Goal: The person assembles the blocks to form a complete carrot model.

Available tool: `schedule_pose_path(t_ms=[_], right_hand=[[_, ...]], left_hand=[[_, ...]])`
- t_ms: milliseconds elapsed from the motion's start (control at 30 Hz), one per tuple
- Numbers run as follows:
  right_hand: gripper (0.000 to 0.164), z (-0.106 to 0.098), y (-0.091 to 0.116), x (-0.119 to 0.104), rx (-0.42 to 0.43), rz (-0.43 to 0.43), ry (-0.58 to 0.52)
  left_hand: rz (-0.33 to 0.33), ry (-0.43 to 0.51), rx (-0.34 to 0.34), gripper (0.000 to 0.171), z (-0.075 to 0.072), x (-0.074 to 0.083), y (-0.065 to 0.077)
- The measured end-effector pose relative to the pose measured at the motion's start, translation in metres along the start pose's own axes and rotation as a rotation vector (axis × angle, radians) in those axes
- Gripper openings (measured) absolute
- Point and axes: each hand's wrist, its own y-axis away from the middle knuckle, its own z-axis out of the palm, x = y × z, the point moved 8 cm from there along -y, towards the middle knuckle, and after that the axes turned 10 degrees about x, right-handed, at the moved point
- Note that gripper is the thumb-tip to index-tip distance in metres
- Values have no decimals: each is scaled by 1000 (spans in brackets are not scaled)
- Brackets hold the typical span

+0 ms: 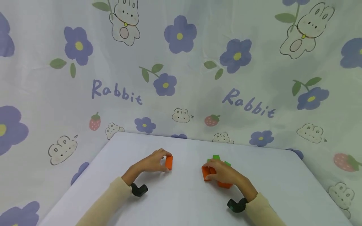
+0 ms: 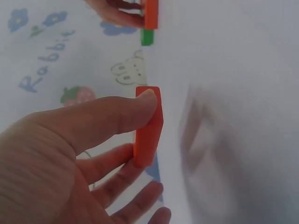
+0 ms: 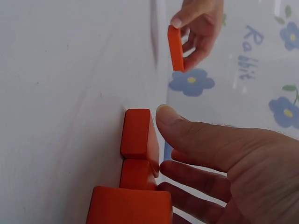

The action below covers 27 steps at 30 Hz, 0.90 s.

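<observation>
Thumb and fingertips of my left hand pinch an orange block by its two ends over the left-middle of the white table. In the left wrist view the thumb presses one end of this block, with two fingers at the other. My right hand reaches over several orange blocks on the right, partly hiding them. In the right wrist view its thumb stands slightly apart from the nearest orange block, and its fingertips are right at the blocks' side.
Several green blocks lie just beyond my right hand, partly hidden by it. The white table ends at the back against a curtain printed with rabbits, flowers and strawberries. Dark bands sit on both wrists.
</observation>
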Motion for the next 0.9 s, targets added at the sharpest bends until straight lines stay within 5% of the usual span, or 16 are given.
schedule_pose_path(t_ms=[300,900], right_hand=[[50,7,2,1,-19,-12,-10],[49,2,-3,-10,-118,14,118]], left_hand=[[13,-60,-3,69,16,-19,1],[57,59,5,65,21,-35,8]])
